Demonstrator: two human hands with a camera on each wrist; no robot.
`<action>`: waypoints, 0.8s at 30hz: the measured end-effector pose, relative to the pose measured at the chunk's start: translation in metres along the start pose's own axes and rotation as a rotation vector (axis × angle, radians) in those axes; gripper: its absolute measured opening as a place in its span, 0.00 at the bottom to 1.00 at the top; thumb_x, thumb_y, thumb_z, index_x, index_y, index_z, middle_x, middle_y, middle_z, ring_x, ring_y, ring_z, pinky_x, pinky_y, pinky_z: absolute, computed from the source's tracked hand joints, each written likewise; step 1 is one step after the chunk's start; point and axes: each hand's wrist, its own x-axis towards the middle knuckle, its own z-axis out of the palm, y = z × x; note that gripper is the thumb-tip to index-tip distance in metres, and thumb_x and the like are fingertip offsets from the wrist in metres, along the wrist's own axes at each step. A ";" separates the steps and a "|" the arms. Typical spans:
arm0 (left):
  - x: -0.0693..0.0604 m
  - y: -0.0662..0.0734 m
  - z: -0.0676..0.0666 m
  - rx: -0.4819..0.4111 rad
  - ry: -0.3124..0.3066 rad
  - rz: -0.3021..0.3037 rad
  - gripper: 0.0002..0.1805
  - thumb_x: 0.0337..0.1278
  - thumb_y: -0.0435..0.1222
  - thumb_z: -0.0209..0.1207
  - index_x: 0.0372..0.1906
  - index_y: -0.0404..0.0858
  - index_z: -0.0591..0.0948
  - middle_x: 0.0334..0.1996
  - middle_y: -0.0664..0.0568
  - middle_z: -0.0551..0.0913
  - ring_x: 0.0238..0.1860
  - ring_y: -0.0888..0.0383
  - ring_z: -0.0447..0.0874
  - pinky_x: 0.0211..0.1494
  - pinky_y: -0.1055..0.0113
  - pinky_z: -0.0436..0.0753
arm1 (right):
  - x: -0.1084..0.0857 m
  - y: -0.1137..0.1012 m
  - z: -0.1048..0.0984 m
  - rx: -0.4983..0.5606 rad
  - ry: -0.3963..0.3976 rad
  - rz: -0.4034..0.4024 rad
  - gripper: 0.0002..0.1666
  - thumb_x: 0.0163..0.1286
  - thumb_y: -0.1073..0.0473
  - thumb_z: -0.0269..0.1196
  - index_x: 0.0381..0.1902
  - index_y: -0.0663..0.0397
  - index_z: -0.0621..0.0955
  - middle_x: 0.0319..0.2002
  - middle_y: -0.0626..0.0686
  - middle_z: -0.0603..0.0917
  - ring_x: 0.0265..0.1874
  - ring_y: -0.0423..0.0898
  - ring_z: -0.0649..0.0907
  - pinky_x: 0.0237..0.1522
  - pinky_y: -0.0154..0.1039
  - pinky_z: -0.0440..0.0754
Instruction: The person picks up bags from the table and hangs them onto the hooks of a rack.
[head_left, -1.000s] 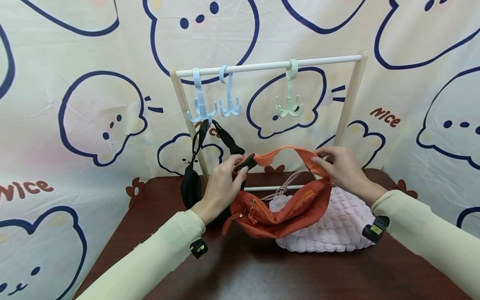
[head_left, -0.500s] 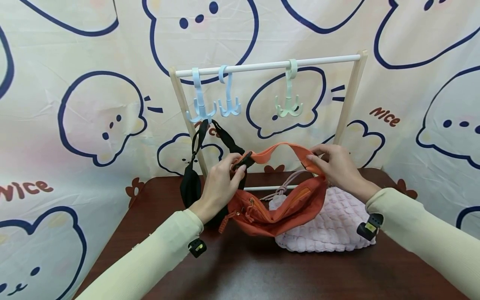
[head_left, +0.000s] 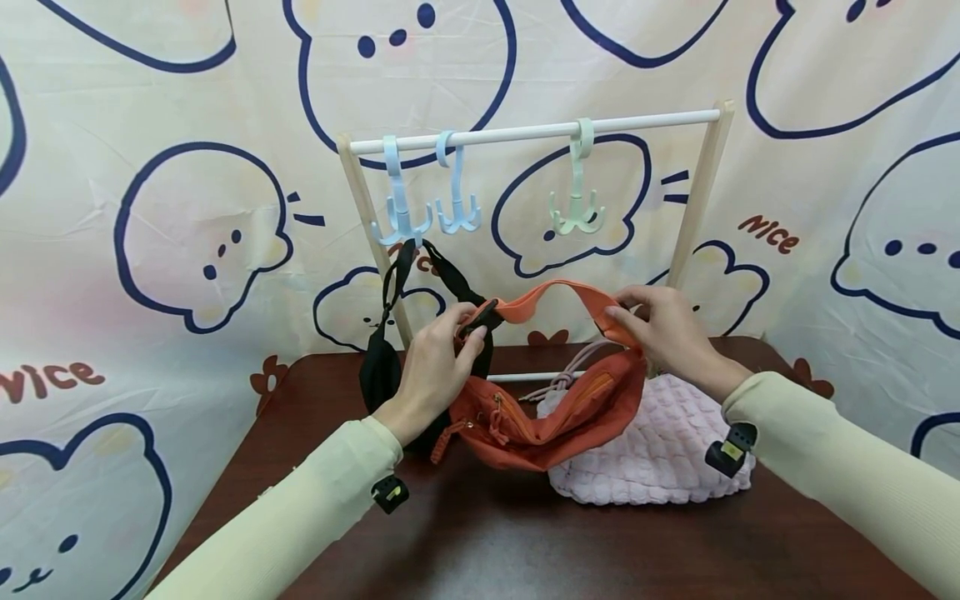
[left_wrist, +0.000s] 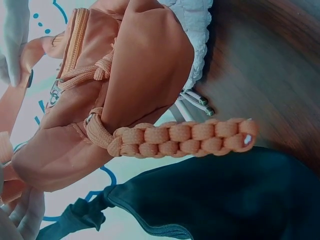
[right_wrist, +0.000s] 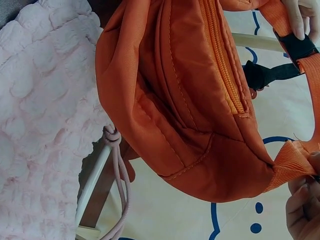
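An orange waist bag (head_left: 551, 429) hangs in the air over the table, held by its strap in both hands. My left hand (head_left: 429, 375) pinches the strap at a black buckle (head_left: 480, 320). At the bag's other end, my right hand (head_left: 669, 340) grips the orange strap (head_left: 558, 287) between thumb and fingers. The strap bows upward between the hands. A braided orange zipper pull (left_wrist: 182, 139) dangles from the bag in the left wrist view. Only fingertips of each hand show in the wrist views.
A rack with a white bar (head_left: 517, 132) stands behind. Blue hooks (head_left: 400, 208) and a green hook (head_left: 577, 196) hang on it. A black bag (head_left: 381, 371) hangs at left. A pink quilted bag (head_left: 675, 442) lies on the brown table (head_left: 480, 550), behind the orange bag.
Both hands have shifted slightly left and up with the orange waist bag. The right hand has come a little closer to the left, and the strap arches higher.
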 end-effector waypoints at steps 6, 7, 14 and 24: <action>0.001 -0.001 -0.002 0.008 0.003 -0.004 0.14 0.73 0.39 0.58 0.57 0.39 0.78 0.34 0.50 0.86 0.28 0.60 0.79 0.30 0.66 0.72 | 0.002 -0.002 0.002 -0.014 0.012 -0.002 0.12 0.73 0.57 0.64 0.48 0.59 0.86 0.36 0.59 0.88 0.26 0.48 0.82 0.27 0.32 0.77; 0.001 -0.002 -0.003 0.011 0.002 -0.005 0.14 0.73 0.40 0.58 0.57 0.39 0.78 0.34 0.50 0.86 0.28 0.59 0.79 0.30 0.66 0.73 | 0.002 -0.002 0.003 -0.020 0.015 -0.002 0.12 0.73 0.57 0.64 0.48 0.59 0.86 0.36 0.59 0.88 0.26 0.48 0.82 0.27 0.32 0.77; 0.004 -0.001 -0.007 0.024 0.010 -0.007 0.15 0.72 0.40 0.58 0.57 0.40 0.78 0.35 0.51 0.86 0.28 0.59 0.77 0.30 0.65 0.73 | 0.004 -0.006 0.006 -0.025 0.038 -0.028 0.12 0.73 0.56 0.64 0.47 0.57 0.87 0.36 0.58 0.89 0.28 0.48 0.84 0.29 0.32 0.78; 0.007 -0.002 -0.011 0.045 0.027 -0.015 0.15 0.72 0.40 0.59 0.57 0.40 0.78 0.35 0.50 0.86 0.28 0.58 0.77 0.28 0.65 0.71 | 0.007 -0.011 0.006 -0.013 0.042 -0.030 0.12 0.73 0.56 0.64 0.47 0.57 0.86 0.37 0.58 0.89 0.26 0.47 0.85 0.28 0.31 0.78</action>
